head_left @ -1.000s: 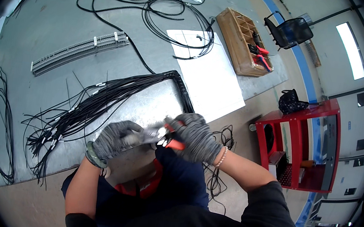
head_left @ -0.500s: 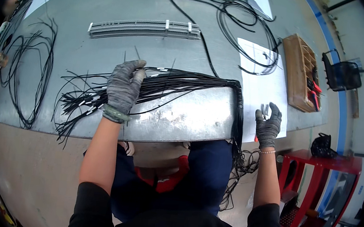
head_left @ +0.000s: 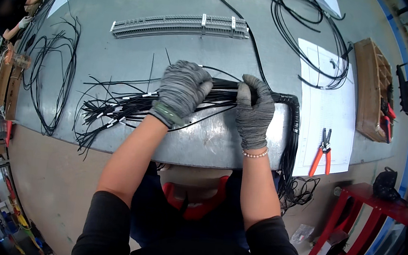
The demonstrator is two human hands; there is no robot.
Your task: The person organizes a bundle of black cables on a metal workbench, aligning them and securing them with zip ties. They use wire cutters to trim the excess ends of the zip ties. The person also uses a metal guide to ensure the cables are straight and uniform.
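A bundle of thin black wires [head_left: 226, 90] lies along the near part of the metal table, with white sleeves on several loose ends at left. My left hand [head_left: 183, 92], in a grey knit glove, is closed over the bundle. Just to its right, my gloved right hand [head_left: 255, 110] has its fingers curled onto the same wires; its fingertips are partly hidden. One thin wire arches between the hands. To the right of that hand the bundle bends at a taped corner [head_left: 288, 98] and drops over the table edge. Orange-handled wire strippers [head_left: 323, 152] rest on a printed sheet [head_left: 339, 110].
Behind the bundle lies a grey terminal strip [head_left: 180, 25]. Coiled black cable [head_left: 277, 15] is at the back right, beside a wooden box [head_left: 369, 91] with tools. More loose wires [head_left: 62, 86] lie at left, where another person's gloved hands show. A red cart [head_left: 372, 197] stands at right.
My right hand has come left from the wire strippers on the sheet to the bundle, leaving them lying there. My left hand has slid right along the wires. The whole view has shifted.
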